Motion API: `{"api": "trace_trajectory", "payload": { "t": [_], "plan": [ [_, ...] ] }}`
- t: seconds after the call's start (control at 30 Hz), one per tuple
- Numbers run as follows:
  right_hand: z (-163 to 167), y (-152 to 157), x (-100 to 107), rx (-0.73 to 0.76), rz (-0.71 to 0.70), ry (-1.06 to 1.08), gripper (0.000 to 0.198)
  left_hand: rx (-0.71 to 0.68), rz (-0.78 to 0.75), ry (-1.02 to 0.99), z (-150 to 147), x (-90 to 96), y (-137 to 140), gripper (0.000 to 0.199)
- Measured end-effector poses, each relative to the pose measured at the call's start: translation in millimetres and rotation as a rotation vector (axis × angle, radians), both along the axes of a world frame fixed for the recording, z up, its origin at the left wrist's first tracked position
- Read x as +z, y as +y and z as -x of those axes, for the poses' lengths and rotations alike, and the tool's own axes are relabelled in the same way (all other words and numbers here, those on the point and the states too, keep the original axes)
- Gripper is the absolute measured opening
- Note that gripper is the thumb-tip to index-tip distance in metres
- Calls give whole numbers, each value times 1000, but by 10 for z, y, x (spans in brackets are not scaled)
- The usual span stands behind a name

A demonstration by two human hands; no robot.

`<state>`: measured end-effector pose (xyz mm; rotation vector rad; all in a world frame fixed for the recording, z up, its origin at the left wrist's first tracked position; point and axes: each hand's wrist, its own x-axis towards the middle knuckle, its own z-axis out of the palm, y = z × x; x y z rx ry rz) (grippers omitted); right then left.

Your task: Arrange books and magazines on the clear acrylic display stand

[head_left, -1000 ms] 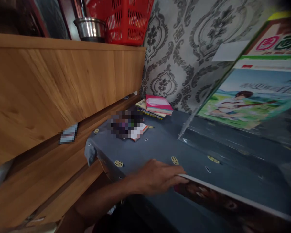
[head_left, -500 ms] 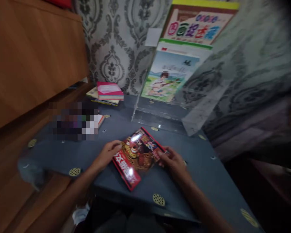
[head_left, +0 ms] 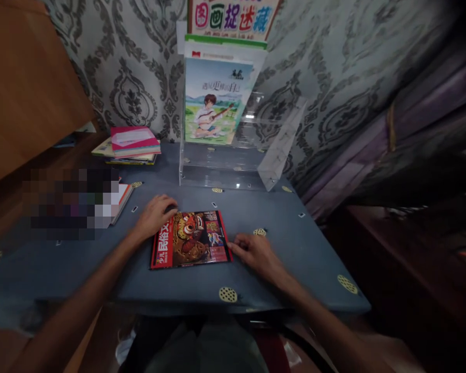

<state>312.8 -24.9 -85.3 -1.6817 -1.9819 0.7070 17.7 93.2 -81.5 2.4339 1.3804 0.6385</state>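
Note:
A red and black picture book (head_left: 194,241) lies on the blue-grey tablecloth in front of me, its cover turned sideways so the title runs along the left. My left hand (head_left: 157,215) has its curled fingers on the book's upper left edge, partly covering the title. At the right edge, my right hand (head_left: 254,254) grips the border between thumb and bent fingers. Behind the book stands a clear acrylic book rack (head_left: 217,176). It bears a book with a guitar player on the cover (head_left: 217,103) and, above that, a book with colourful lettering (head_left: 231,18).
Pink-topped stacked books (head_left: 135,142) lie at the back left. Nearer, a white book (head_left: 120,202) shows beside a blurred-out patch. A wooden cabinet (head_left: 31,88) bounds the left, patterned wallpaper (head_left: 132,96) the back. The table's right edge slopes towards a dark area.
The red book has turned from a slant to nearly square with the table, both hands still at its edges. My view has swung right, so the rack appears farther left.

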Motion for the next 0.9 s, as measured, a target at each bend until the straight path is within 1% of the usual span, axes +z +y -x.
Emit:
{"api": "trace_trajectory", "payload": {
  "t": [0.07,0.13,0.2,0.23,0.33,0.43,0.6,0.7,0.77,0.9],
  "plan": [
    [114,78,35,16,-139,-61,26,-21,-98,57,-146,-13,-151,26],
    [291,199,46,114,-266,-80,16,-72,-144,66,-310,-43,-331,29],
    [477,338,12,235,-363,-130,19,-113,-160,51,-453,-91,-493,34],
    [555,402,-21,279,-388,-163,22,-120,-159,46,-505,-118,-556,37],
    [672,539,-153,338,-406,-235,31,-117,-155,42,-573,-190,-655,44],
    [636,583,-255,337,-422,-212,31,-118,-161,42,-560,-217,-654,44],
    [509,590,-266,305,-418,-141,32,-100,-165,82,-561,-192,-627,39],
    [443,617,-250,281,-417,-115,28,-122,-169,132,-569,-168,-676,37],
    [397,644,-257,260,-418,-114,24,-159,-177,194,-560,-163,-752,43],
    [325,686,-285,242,-429,-105,23,-193,-198,277,-504,-190,-938,63]
  ]
}}
